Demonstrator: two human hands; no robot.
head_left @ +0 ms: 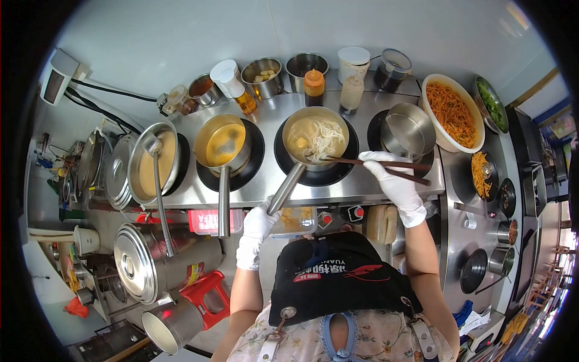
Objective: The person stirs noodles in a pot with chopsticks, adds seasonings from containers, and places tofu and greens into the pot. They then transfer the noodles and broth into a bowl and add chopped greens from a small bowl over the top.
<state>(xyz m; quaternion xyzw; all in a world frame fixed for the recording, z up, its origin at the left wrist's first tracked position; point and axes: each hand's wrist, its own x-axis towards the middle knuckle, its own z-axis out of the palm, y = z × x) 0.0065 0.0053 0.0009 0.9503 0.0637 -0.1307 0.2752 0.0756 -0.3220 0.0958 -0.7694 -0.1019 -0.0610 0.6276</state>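
My gloved left hand (pixel 260 222) is closed around the handle of a steel saucepan (pixel 291 182) on the middle burner. White noodles (pixel 325 140) lie in pale broth inside it, with a yellowish lump at their left. In my gloved right hand (pixel 389 178) I grip a pair of long brown chopsticks (pixel 356 161), their tips in the broth at the noodles' lower edge. To the left, a second saucepan (pixel 224 196) holds orange-yellow soup. At the right, another steel pan (pixel 416 123) with clear liquid stands on a burner behind my right hand.
Further left are a wide pan (pixel 136 175) of tan liquid with a ladle (pixel 160 193) and a large lidded pot (pixel 136 262). Sauce bottles (pixel 314 90) and tubs line the back. A white bowl (pixel 480 134) of shredded orange food sits at right.
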